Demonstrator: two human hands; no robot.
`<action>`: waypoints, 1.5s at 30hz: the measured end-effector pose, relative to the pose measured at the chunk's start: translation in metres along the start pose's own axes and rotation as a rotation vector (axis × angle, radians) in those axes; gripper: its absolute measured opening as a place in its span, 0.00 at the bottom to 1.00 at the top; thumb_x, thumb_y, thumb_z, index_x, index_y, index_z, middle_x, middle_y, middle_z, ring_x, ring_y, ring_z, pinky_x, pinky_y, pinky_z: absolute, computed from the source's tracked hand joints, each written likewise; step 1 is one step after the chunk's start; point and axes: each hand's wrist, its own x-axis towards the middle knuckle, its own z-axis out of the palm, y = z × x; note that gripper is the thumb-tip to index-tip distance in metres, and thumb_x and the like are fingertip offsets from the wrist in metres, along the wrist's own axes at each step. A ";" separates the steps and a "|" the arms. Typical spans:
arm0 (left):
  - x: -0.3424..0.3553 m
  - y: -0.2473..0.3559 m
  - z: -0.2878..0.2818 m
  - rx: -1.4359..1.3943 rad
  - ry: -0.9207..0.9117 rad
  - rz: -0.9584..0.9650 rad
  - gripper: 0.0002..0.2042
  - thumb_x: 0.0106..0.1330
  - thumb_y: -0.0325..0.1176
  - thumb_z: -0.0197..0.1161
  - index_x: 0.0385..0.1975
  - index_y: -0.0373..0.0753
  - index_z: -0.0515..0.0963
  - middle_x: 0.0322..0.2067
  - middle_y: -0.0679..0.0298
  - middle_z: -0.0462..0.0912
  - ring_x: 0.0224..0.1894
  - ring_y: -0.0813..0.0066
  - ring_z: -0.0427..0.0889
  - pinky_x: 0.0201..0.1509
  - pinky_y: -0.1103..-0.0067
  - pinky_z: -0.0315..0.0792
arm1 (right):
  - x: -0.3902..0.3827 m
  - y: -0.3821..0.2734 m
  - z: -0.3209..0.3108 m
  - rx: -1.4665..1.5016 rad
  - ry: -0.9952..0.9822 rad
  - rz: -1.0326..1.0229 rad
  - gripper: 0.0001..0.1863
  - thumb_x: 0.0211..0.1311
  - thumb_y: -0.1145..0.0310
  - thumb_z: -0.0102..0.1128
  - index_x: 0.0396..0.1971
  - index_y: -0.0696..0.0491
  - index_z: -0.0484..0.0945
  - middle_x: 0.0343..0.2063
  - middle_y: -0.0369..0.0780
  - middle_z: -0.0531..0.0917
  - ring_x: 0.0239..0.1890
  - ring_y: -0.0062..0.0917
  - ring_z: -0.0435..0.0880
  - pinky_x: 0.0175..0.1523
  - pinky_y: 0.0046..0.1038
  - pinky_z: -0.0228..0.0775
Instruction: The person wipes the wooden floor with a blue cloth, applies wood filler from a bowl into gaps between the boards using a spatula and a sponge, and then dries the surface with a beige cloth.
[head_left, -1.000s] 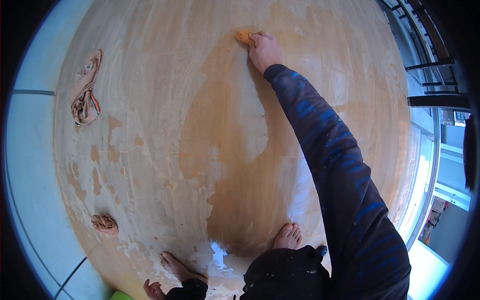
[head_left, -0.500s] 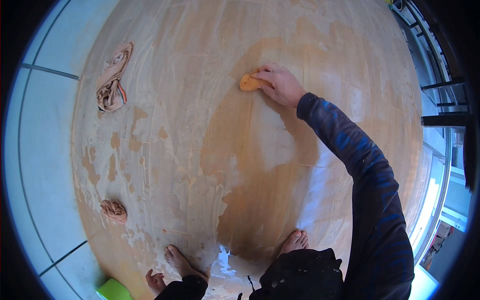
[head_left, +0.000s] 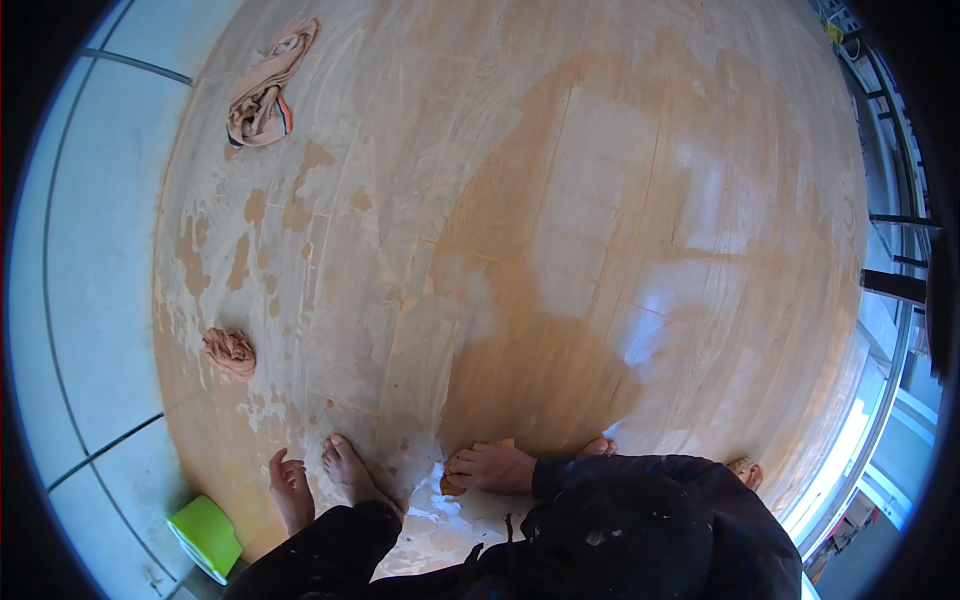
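My right hand (head_left: 492, 468) is down on the wet wood-look floor (head_left: 590, 370), close in front of my body and between my feet. Its fingers are closed over an orange sponge (head_left: 452, 487), whose edges peek out at the fingertips and above the knuckles. Off to the left, beside my left foot (head_left: 348, 472), my left hand (head_left: 290, 490) hangs with nothing in it, the fingers loosely bent and apart. Pale, milky film covers the floor's left side, while a darker wet brown patch spreads through the middle.
A crumpled brown cloth (head_left: 230, 354) lies at the left, and a longer beige cloth (head_left: 270, 90) farther off. Near the lower left stands a green container (head_left: 206, 535) by the pale tiles (head_left: 110, 230). Dark metal bars (head_left: 895, 286) line the right edge.
My right hand has come back toward my body with the sponge, from the far middle of the floor to between my feet. The view has shifted, and my left hand stays beside my left foot.
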 end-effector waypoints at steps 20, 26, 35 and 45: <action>0.233 0.014 0.007 0.322 0.301 0.236 0.16 0.61 0.29 0.70 0.44 0.36 0.72 0.47 0.45 0.72 0.52 0.46 0.74 0.58 0.59 0.69 | 0.064 0.012 -0.006 0.009 0.118 0.063 0.23 0.60 0.69 0.60 0.56 0.55 0.80 0.48 0.40 0.79 0.50 0.33 0.79 0.55 0.34 0.75; 0.181 -0.087 -0.060 0.547 0.474 -0.066 0.16 0.59 0.32 0.68 0.44 0.33 0.77 0.40 0.49 0.80 0.47 0.47 0.79 0.53 0.59 0.73 | 0.041 -0.018 -0.011 0.354 0.014 -0.141 0.20 0.60 0.69 0.67 0.54 0.50 0.83 0.49 0.39 0.81 0.51 0.35 0.82 0.54 0.37 0.75; -0.012 -0.044 0.095 0.201 0.131 -0.128 0.17 0.71 0.39 0.63 0.52 0.34 0.78 0.50 0.43 0.81 0.55 0.44 0.77 0.60 0.56 0.72 | 0.149 0.233 -0.226 -0.477 0.646 0.502 0.23 0.68 0.68 0.63 0.61 0.58 0.78 0.54 0.49 0.79 0.57 0.46 0.78 0.60 0.42 0.74; -0.012 -0.029 0.120 0.279 0.096 0.029 0.18 0.81 0.39 0.49 0.56 0.31 0.78 0.55 0.43 0.85 0.58 0.43 0.80 0.67 0.57 0.69 | 0.035 -0.062 0.072 0.437 -0.356 -0.376 0.14 0.63 0.71 0.64 0.49 0.51 0.81 0.49 0.39 0.79 0.51 0.36 0.82 0.52 0.39 0.77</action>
